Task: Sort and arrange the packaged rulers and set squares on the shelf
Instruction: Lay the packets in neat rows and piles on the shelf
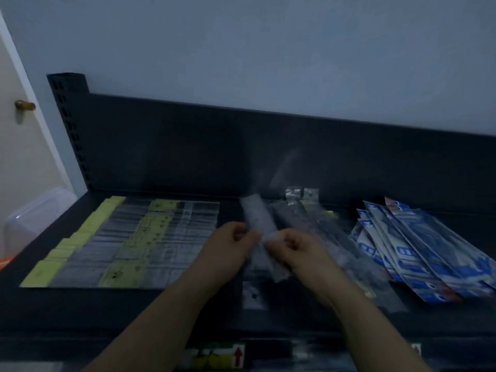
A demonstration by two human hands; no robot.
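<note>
Two hands meet over the middle of the dark shelf (161,304) in the head view. The left hand (230,241) and the right hand (295,247) each pinch the near part of one clear packaged ruler (256,220), fingers curled round it. The pack slants away toward the back panel and is blurred. To its left, yellow-labelled packs (128,242) lie flat in a neat overlapping row. Just right of the hands lies a loose heap of clear packs (311,218), and further right a fanned pile of blue-and-white packs (418,253). A translucent plastic box (35,210) sits beside the shelf at far left.
</note>
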